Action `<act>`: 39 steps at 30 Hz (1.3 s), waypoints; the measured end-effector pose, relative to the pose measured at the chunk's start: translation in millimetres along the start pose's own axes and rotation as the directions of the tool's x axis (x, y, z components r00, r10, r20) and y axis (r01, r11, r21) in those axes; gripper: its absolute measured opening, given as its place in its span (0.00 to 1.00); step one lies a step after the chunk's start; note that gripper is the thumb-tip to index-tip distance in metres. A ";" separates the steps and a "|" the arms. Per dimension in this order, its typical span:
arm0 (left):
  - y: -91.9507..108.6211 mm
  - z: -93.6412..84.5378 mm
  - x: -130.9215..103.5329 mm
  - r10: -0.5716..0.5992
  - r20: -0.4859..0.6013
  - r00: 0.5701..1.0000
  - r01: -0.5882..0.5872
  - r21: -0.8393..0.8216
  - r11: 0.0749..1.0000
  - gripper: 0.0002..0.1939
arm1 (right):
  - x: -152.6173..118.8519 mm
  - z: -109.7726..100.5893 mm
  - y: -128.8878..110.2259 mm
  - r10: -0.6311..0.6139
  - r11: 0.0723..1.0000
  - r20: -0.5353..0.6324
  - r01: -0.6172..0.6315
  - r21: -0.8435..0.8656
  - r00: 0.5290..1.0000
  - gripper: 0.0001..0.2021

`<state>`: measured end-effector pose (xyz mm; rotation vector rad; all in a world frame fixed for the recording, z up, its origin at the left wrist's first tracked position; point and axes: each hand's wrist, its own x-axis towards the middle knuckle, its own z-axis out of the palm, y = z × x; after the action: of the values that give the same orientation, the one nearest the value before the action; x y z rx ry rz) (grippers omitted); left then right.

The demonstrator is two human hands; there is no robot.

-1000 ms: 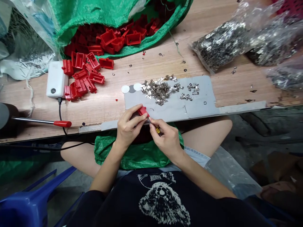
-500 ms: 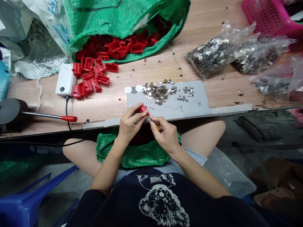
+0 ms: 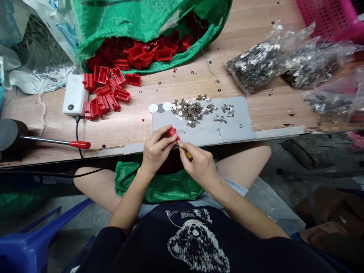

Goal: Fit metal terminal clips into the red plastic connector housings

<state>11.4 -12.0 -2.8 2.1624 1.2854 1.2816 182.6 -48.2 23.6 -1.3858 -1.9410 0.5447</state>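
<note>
My left hand (image 3: 156, 148) is closed round a small red plastic housing (image 3: 171, 132) above the front edge of the table. My right hand (image 3: 197, 159) grips a tool with a yellow-and-black handle (image 3: 189, 155); it looks like a small screwdriver, but most of it is hidden in the palm. The fingertips of both hands meet at the housing's near end, so the exact contact there cannot be made out. Just beyond the hands, a pile of small metal clips (image 3: 192, 110) lies on a grey mat (image 3: 199, 135).
More red housings (image 3: 121, 94) lie at the left, spilling from a green woven sack (image 3: 122, 22). Beside them are a white power bank (image 3: 75, 94) and a red-tipped lever (image 3: 80, 145). Bags of metal parts (image 3: 256, 64) and a pink basket (image 3: 327, 22) stand at the right.
The right hand has turned slightly, with its fingertips closer to the red housing. The left hand keeps its hold almost unmoved. The whole view has shifted a little.
</note>
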 end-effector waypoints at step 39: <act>66.0 -26.3 -63.2 0.043 0.423 0.905 -0.149 0.220 0.964 0.23 | 249.4 89.8 -20.8 0.157 0.959 0.130 -0.119 -0.256 0.979 0.12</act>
<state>13.1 -104.2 20.2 2.5217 1.2186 0.6531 53.3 183.0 47.7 -1.6905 -2.0987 0.4956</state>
